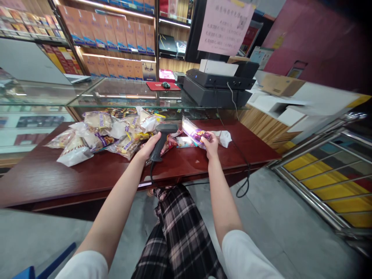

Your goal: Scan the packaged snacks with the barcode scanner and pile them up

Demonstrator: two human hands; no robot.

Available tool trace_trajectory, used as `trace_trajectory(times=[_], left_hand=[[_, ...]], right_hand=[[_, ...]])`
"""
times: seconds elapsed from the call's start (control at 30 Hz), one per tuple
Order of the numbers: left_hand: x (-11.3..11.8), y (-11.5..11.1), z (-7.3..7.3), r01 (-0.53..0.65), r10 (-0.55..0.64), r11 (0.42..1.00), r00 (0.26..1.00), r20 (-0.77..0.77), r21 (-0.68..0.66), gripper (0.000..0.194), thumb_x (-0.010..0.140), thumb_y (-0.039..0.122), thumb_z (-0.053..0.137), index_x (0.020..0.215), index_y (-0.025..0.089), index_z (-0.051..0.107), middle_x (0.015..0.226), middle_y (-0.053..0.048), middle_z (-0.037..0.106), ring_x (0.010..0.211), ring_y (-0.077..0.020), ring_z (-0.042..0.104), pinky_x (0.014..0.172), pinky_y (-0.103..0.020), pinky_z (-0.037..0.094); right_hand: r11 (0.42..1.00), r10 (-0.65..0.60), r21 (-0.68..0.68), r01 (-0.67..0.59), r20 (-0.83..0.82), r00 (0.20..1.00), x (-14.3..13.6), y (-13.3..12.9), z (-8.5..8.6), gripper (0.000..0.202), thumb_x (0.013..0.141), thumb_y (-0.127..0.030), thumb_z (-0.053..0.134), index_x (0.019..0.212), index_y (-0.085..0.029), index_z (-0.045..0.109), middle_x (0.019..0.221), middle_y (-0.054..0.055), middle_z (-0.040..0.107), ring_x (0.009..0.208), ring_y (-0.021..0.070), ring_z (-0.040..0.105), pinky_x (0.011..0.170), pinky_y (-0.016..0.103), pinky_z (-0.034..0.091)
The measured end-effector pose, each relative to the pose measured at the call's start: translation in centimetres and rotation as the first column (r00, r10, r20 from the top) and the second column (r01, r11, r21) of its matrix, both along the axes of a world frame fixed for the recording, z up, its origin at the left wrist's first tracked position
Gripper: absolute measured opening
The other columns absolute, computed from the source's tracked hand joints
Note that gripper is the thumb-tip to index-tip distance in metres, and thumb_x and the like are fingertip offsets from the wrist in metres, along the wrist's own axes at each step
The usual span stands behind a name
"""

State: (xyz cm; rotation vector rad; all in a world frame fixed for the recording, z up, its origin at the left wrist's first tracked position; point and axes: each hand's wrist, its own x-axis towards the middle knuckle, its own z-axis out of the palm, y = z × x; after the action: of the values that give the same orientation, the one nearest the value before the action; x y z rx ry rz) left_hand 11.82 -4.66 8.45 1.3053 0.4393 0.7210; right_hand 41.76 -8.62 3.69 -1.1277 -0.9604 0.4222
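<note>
My left hand [150, 146] is wrapped round the handle of a black barcode scanner [161, 141], whose head points right. A cable runs from the bottom of its handle over the table edge. My right hand [211, 144] grips the right end of a purple and clear snack packet [195, 131], tilted up off the table. Beneath and left of that packet lies a light blue packet [186, 142]. A white striped packet [223, 138] rests just behind my right hand. Left of the scanner spreads a pile of packaged snacks [99, 122], several in clear or white wrapping.
The dark red table [186, 164] stands against a glass counter [122, 91]. On that counter are a mouse [165, 85] on a red mat and a black cash drawer [213, 93]. A looped cable [247, 182] hangs off the table's right side, near a metal rail [305, 182].
</note>
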Motion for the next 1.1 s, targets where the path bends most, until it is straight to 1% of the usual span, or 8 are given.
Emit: trace_trajectory(times=[0.3,0.47,0.57,0.67,0.77,0.93,1.0,1.1], left_hand=[[0.2,-0.1,0.2,-0.028,0.027,0.999,1.000,0.006,0.025,0.061,0.080,0.073,0.056,0.088,0.013,0.064,0.050,0.000,0.054,0.041,-0.0103,0.048,0.042,-0.022,0.037],[0.1,0.1,-0.1,-0.065,0.065,0.998,0.998,-0.002,0.014,0.062,0.083,0.073,0.052,0.090,0.012,0.065,0.050,-0.001,0.056,0.041,-0.0103,0.049,0.041,-0.022,0.037],[-0.1,0.5,-0.4,-0.073,0.072,0.997,0.997,-0.035,-0.021,0.067,0.085,0.072,0.048,0.099,0.010,0.067,0.052,-0.003,0.058,0.043,-0.0113,0.052,0.042,-0.021,0.039],[-0.2,0.7,-0.6,-0.054,0.052,0.998,0.998,-0.044,-0.041,0.070,0.085,0.073,0.048,0.104,0.009,0.068,0.053,-0.004,0.060,0.043,-0.0117,0.053,0.042,-0.021,0.040],[-0.1,0.7,-0.5,-0.051,0.048,0.996,0.998,-0.033,-0.069,0.072,0.085,0.074,0.047,0.103,0.009,0.068,0.052,-0.003,0.058,0.042,-0.0112,0.052,0.041,-0.021,0.039],[-0.2,0.5,-0.2,-0.050,0.046,0.994,0.998,-0.040,-0.098,0.074,0.083,0.076,0.047,0.103,0.008,0.068,0.052,-0.003,0.058,0.043,-0.0113,0.052,0.041,-0.020,0.040],[-0.2,0.5,-0.1,-0.054,0.050,0.993,0.998,-0.042,-0.105,0.075,0.083,0.077,0.046,0.102,0.008,0.068,0.053,-0.004,0.059,0.043,-0.0113,0.052,0.041,-0.021,0.040],[-0.2,0.7,-0.2,-0.049,0.045,0.993,0.998,-0.032,-0.107,0.075,0.083,0.077,0.045,0.102,0.009,0.068,0.052,-0.003,0.059,0.042,-0.0113,0.052,0.041,-0.021,0.040]], right_hand=[[0.999,-0.044,-0.027,0.045,0.048,0.998,0.1,0.3,-0.2,0.039,0.067,-0.037,0.068,0.100,-0.021,0.059,0.102,0.005,0.066,0.093,0.0209,0.064,0.086,0.038,0.054],[0.957,-0.289,0.020,0.290,0.168,0.942,0.9,0.6,-0.6,0.036,0.076,-0.039,0.059,0.106,-0.018,0.055,0.106,0.010,0.062,0.101,0.0234,0.061,0.098,0.044,0.049],[0.879,-0.468,0.043,0.476,0.280,0.838,1.3,0.1,-0.4,0.048,0.082,-0.034,0.052,0.125,-0.014,0.047,0.122,0.017,0.054,0.115,0.0275,0.056,0.104,0.048,0.043],[0.722,-0.632,0.038,0.691,0.444,0.636,0.9,-0.8,0.1,0.064,0.084,-0.026,0.048,0.144,-0.011,0.029,0.138,0.026,0.040,0.131,0.0332,0.045,0.108,0.055,0.037],[0.624,-0.643,0.060,0.779,0.606,0.468,-0.4,-1.4,0.9,0.063,0.083,-0.021,0.046,0.144,-0.011,0.036,0.147,0.027,0.032,0.142,0.0370,0.030,0.114,0.062,0.024],[0.863,-0.188,-0.115,0.492,0.830,0.525,-2.2,-1.0,0.7,0.036,0.083,-0.016,0.043,0.112,-0.018,0.064,0.136,0.015,0.053,0.136,0.0293,0.040,0.121,0.058,0.010],[0.869,-0.105,-0.185,0.459,0.838,0.536,-2.2,-0.6,0.1,0.033,0.081,-0.016,0.045,0.107,-0.017,0.065,0.129,0.015,0.059,0.129,0.0275,0.048,0.121,0.056,0.010],[0.819,-0.178,-0.196,0.539,0.806,0.564,-1.8,-0.2,-0.5,0.036,0.080,-0.015,0.044,0.110,-0.014,0.063,0.123,0.016,0.063,0.124,0.0273,0.052,0.121,0.057,0.008]])
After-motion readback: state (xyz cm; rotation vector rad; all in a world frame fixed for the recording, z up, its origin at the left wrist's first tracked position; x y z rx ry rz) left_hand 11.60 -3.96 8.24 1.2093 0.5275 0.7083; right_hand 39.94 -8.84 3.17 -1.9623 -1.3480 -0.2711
